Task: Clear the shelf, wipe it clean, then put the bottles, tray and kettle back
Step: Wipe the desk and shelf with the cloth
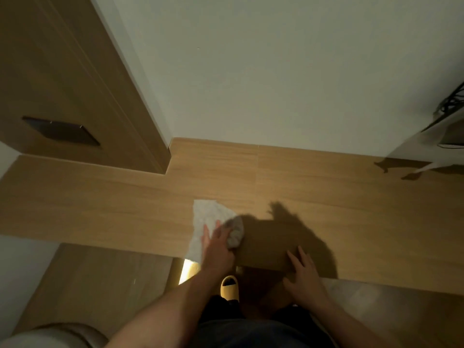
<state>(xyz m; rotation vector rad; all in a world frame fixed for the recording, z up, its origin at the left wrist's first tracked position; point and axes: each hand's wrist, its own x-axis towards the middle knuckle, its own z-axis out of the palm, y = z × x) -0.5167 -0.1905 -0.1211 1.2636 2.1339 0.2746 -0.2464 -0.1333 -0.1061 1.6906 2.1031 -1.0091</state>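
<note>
Near edge, lower frame: two bare forearms reaching forward over dark trousers, one yellow slipper [229, 287] visible on the floor between them. Lower left corner: part of one pale rounded object, too cropped to identify.

Front of the shelf [326, 197]: right hand [305, 275] laid flat on the front lip, fingers straight and spread, holding nothing, apparently bracing. Left hand [217, 249] pressed palm-down on one white cloth [213, 222], fingers extended over it, no curl around the fabric discernible; cloth partly bunched beside the fingers, its trailing corner hanging over the front edge.

Middle: long wooden shelf surface, bare apart from the cloth, the hands and their shadows. No bottles, no tray and no kettle anywhere in view; whereabouts impossible to tell.

Far: plain wall [276, 71] behind the shelf; wooden panel [62, 84] at left bearing one dark rectangular recess; at far right, a tangle of dark cables [452, 101] and the corner of a pale unit above the shelf end.

Progress, as a judgement: clearing apparently complete; wiping under way near the middle of the shelf, extent already covered not determinable; return of bottles, tray and kettle not yet begun.

Count: two hands, one cloth, one shelf, one slipper; bottles, tray, kettle zero in view.
</note>
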